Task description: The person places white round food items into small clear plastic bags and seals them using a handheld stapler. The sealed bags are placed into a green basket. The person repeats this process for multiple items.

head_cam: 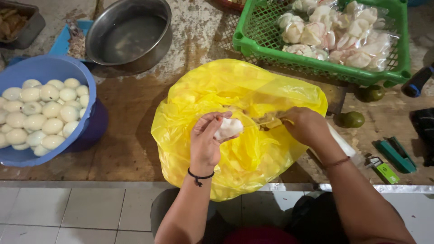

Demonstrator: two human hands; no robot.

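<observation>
Over a worn brown tabletop (135, 149), the person's left hand (205, 140) holds a white peeled egg (228, 128), its fingers (212, 121) clamped around it just above the open mouth of a yellow plastic bag (235, 86). The right hand (307, 126) sits close beside it over the bag, fingers pinched together on what looks like a small piece of shell, though blur makes this hard to tell. To the left stands a blue bowl (49, 68) heaped with more peeled eggs (40, 113), and behind it a steel bowl (129, 34) holding water. A green basket (316, 68) with bagged pale pieces stands at the upper right, two green limes (352, 119) near it.
</observation>
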